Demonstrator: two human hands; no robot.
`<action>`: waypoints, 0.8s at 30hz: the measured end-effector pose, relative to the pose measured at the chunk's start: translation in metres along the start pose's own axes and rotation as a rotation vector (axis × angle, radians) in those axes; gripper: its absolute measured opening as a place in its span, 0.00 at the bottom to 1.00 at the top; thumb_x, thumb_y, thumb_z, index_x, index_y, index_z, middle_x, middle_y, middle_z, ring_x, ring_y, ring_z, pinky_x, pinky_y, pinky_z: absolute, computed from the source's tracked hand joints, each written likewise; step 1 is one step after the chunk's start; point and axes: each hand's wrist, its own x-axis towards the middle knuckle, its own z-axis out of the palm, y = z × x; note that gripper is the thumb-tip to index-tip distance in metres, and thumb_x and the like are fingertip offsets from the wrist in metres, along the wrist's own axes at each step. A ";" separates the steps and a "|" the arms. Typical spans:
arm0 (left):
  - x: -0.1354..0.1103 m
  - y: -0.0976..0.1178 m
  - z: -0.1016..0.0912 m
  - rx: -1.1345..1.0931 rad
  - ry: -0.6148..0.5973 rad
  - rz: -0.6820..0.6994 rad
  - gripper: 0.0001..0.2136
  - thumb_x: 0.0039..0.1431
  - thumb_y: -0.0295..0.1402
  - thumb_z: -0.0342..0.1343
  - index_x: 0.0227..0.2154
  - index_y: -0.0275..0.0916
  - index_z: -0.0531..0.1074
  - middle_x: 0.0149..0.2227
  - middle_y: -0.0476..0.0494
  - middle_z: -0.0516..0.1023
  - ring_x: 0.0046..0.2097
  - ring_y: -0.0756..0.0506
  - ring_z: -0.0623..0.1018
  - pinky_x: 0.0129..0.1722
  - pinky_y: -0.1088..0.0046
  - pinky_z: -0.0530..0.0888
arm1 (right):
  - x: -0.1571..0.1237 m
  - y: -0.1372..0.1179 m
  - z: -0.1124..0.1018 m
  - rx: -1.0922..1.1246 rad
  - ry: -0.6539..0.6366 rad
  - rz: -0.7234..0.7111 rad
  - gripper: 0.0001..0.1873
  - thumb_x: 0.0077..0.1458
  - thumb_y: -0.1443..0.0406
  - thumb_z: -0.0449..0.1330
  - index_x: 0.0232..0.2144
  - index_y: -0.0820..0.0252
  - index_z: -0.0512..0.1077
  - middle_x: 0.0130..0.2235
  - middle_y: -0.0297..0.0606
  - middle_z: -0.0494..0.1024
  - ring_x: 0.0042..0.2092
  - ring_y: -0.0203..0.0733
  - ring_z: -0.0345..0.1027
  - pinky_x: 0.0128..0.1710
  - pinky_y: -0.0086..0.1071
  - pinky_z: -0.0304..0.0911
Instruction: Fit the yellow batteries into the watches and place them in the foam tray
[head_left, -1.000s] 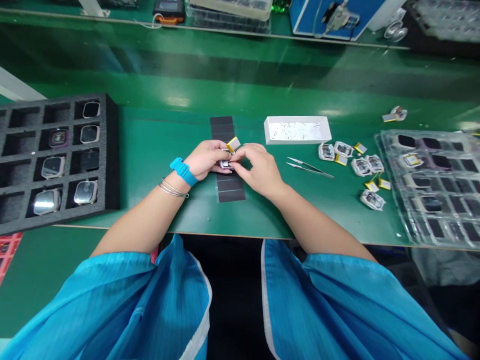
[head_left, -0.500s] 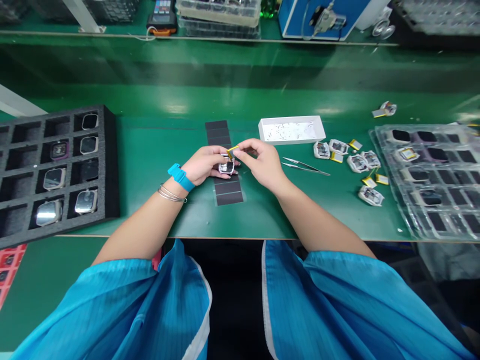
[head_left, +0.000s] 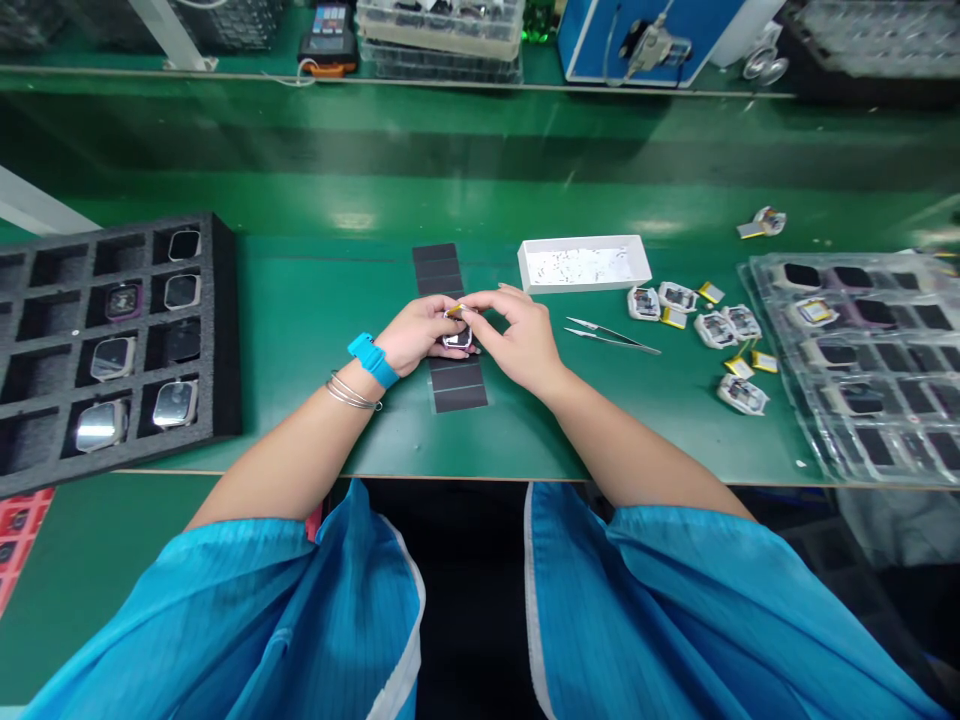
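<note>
My left hand (head_left: 415,338) is closed round an opened smartwatch case (head_left: 457,341), its white-edged inside facing up. At the far edge of the case sits a small yellow-edged battery (head_left: 455,311). The fingertips of my right hand (head_left: 517,335) pinch this battery against the case; their tips partly cover it. Beneath both hands lies a strip of black rectangular stickers (head_left: 459,392) on clear backing. To the right of my right hand, a pair of metal tweezers (head_left: 613,337) rests on the green bench.
A shallow white box (head_left: 585,262) stands behind the tweezers. Several opened watch cases (head_left: 716,330) with yellow batteries lie further right, beside stacked clear trays (head_left: 817,440). At left is a black foam tray (head_left: 223,330) holding watches. A shelf (head_left: 450,80) runs across the back.
The battery, which stood raised above the case between my right fingers, is now lower and closer to the case. Both hands have drawn slightly closer together.
</note>
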 end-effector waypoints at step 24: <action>0.004 -0.007 -0.015 -0.169 -0.132 0.159 0.20 0.48 0.23 0.69 0.46 0.35 0.74 0.42 0.41 0.83 0.41 0.47 0.83 0.46 0.67 0.80 | 0.005 0.025 0.001 0.654 -0.288 0.318 0.39 0.48 0.52 0.70 0.60 0.52 0.64 0.54 0.43 0.77 0.52 0.47 0.74 0.54 0.46 0.72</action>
